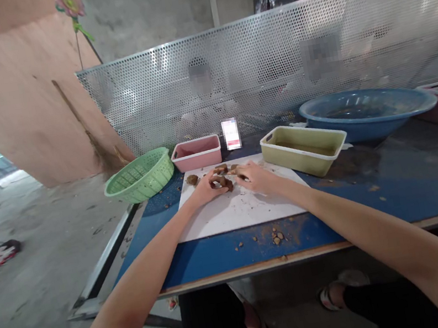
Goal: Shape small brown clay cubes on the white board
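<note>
Several brown, earthy lumps lie on a white board (pixel 211 218), close to both hands. The fingers and thumb of my left hand (pixel 205 188) curl around a knobbly brown lump (pixel 224 182) near the board's middle. Just across from it, my right hand (pixel 261 177) has its fingers bent and closed at another brown piece, partly hidden beneath them. A rounder brown lump (pixel 192 179) rests by itself at the board's upper left. Crumbs are scattered over the white surface. What the lumps are made of cannot be told for certain.
Behind the board stand a green basket (pixel 142 185), a pink bin (pixel 198 160) and an olive bin (pixel 305 155). A wide blue basin (pixel 373 130) is at right. Brown bits (pixel 276 237) lie near the table's front edge. A perforated metal screen (pixel 251 57) rises behind.
</note>
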Tool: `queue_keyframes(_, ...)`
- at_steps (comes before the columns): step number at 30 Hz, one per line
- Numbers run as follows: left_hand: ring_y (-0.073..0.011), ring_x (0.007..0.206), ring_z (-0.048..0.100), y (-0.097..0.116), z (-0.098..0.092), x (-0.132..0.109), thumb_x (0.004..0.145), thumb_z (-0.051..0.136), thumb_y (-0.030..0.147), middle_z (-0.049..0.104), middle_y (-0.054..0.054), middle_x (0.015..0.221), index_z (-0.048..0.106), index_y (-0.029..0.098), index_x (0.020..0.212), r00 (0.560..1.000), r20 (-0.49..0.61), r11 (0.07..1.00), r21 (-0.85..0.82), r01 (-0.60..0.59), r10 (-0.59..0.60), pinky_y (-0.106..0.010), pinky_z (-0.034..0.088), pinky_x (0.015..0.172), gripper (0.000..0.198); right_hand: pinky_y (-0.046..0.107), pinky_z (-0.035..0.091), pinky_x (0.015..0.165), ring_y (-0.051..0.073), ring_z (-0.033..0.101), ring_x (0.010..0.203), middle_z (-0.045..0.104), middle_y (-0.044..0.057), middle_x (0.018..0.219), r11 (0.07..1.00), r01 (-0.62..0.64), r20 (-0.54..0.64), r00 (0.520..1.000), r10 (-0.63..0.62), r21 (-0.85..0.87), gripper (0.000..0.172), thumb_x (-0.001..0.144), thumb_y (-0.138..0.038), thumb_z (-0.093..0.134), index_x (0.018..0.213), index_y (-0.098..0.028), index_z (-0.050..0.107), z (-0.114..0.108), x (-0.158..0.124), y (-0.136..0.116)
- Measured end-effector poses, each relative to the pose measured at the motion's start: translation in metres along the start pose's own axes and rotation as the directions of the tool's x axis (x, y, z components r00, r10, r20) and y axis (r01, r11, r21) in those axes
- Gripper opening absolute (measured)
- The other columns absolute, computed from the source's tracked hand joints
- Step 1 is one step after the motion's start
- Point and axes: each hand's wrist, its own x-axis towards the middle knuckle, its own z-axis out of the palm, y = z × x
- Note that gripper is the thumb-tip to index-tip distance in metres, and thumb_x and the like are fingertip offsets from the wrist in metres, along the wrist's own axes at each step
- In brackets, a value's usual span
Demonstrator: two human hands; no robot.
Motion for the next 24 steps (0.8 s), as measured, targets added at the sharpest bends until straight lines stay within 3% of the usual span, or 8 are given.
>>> queue_keyframes(2,-0.0242,0.102,0.074,0.000,0.000,0.000,0.080,0.089,0.045,0.077,-0.007,0.101,0.051,0.015,0.149,1.000,-0.028,0.999,0.032,0.008,-0.007,-0.038,0.058,0.092,0.085,0.050,0.039,0.104,0.030,0.065,0.108,0.075,0.015,0.123,0.998,0.029,0.048,0.998,-0.026,-0.059,0.037,0.112,-0.035,0.042,0.129,-0.020,0.072,0.001,0.000,-0.001)
queue_keyframes(5,-0.0263,0.103,0.074,-0.001,0.002,0.001,0.078,0.091,0.046,0.078,-0.008,0.100,0.059,0.015,0.142,0.997,-0.074,0.996,0.089,-0.011,0.017,-0.041,0.057,0.098,0.078,0.049,0.040,0.101,0.027,0.063,0.098,0.076,0.013,0.108,0.994,0.094,0.106,0.991,-0.087,-0.057,0.033,0.110,-0.032,0.045,0.111,-0.020,0.077,0.000,-0.001,-0.006)
queue_keyframes(8,-0.0280,0.106,0.075,-0.002,0.003,0.001,0.077,0.092,0.047,0.078,-0.010,0.103,0.062,0.015,0.135,0.996,-0.087,0.995,0.099,-0.028,0.037,-0.043,0.056,0.102,0.073,0.047,0.040,0.101,0.024,0.062,0.091,0.075,0.008,0.092,0.990,0.133,0.080,0.987,-0.137,0.042,0.036,0.111,-0.033,0.046,0.091,-0.021,0.074,-0.003,-0.002,-0.013)
queue_keyframes(10,-0.0276,0.105,0.075,-0.003,0.003,0.001,0.078,0.091,0.047,0.078,-0.009,0.103,0.061,0.015,0.137,0.996,-0.085,0.996,0.082,-0.022,0.029,-0.043,0.057,0.101,0.074,0.046,0.040,0.099,0.023,0.060,0.085,0.072,0.007,0.088,0.993,0.102,0.046,0.993,-0.104,0.051,0.040,0.112,-0.035,0.044,0.085,-0.022,0.072,-0.005,-0.002,-0.015)
queue_keyframes(14,-0.0266,0.102,0.076,-0.002,0.003,0.000,0.078,0.091,0.045,0.078,-0.007,0.099,0.057,0.016,0.143,0.996,-0.083,0.997,0.079,-0.009,0.016,-0.042,0.058,0.099,0.079,0.048,0.039,0.096,0.023,0.058,0.084,0.072,0.009,0.094,0.999,0.034,0.042,0.999,-0.033,-0.034,0.041,0.112,-0.034,0.042,0.089,-0.021,0.072,-0.003,0.000,-0.013)
queue_keyframes(24,-0.0271,0.102,0.076,0.003,0.003,0.000,0.078,0.091,0.047,0.078,-0.007,0.099,0.057,0.015,0.143,0.997,-0.082,0.994,0.109,-0.004,0.013,-0.042,0.058,0.098,0.080,0.048,0.038,0.097,0.026,0.060,0.091,0.073,0.011,0.099,0.992,0.115,0.099,0.989,-0.109,-0.049,0.037,0.110,-0.031,0.044,0.098,-0.021,0.078,-0.001,-0.001,-0.003)
